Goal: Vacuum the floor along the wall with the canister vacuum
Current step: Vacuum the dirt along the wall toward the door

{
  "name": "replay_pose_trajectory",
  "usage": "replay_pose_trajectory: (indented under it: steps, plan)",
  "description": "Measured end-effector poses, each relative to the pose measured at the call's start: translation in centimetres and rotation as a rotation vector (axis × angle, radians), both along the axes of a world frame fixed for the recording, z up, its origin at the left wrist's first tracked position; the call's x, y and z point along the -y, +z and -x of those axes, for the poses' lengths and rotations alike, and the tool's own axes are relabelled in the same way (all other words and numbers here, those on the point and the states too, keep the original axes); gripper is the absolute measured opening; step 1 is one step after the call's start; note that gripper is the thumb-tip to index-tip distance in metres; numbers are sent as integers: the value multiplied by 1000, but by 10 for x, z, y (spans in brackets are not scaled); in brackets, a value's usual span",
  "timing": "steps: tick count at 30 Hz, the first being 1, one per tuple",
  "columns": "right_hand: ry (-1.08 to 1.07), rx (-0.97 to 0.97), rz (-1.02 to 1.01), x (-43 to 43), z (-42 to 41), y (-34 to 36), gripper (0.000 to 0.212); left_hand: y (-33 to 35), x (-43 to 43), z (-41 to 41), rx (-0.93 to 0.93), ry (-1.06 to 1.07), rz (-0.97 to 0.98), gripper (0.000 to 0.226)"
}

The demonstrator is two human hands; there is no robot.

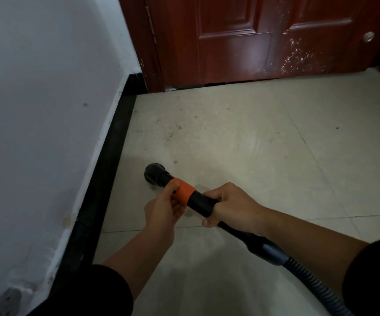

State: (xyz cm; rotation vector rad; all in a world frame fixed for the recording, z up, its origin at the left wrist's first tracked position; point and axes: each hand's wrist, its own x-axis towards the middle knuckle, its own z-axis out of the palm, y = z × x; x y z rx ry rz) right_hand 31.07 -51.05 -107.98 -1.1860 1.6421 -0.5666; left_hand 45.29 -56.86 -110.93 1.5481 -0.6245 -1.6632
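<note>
Sleeves (107,290) lowest in frame, I am clasping the vacuum tube (201,200) with my right hand (232,204), left fingers (173,185) pinching its orange collar (184,192), nozzle (153,173) mid-frame near the skirting (113,156); next, I judge, pushing it toward the grit (173,133) above.

Scuffed red-brown door (253,42), black skirting board (107,179)

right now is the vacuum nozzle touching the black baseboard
No, the nozzle is out over the floor tile, with a bare strip of tile between it and the black baseboard.
</note>
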Motion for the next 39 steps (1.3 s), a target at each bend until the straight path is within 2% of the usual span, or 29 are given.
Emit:
replay_pose_trajectory:
  steps: [8,11,16,25,30,34,39]
  plan:
    - [63,29,-13,15,-29,-4,25,-6,10,-28,23,52,11,34]
    - [84,33,-20,16,-33,-5,19,-8,8,-34,32,57,21,30]
    - [72,25,-23,8,-23,-4,21,-6,0,-25,44,54,14,21]
    - [-8,-25,-34,-31,26,4,25,-1,-28,26,26,-11,-27,25]
    - [-65,-77,-27,-60,60,10,15,5,-52,66,-19,-57,-56,24]
    - [-111,-85,-39,-77,93,8,24,6,-65,103,-36,-76,-101,15]
    - [-238,-13,-33,-79,124,3,33,6,-59,144,-67,-78,-127,17]
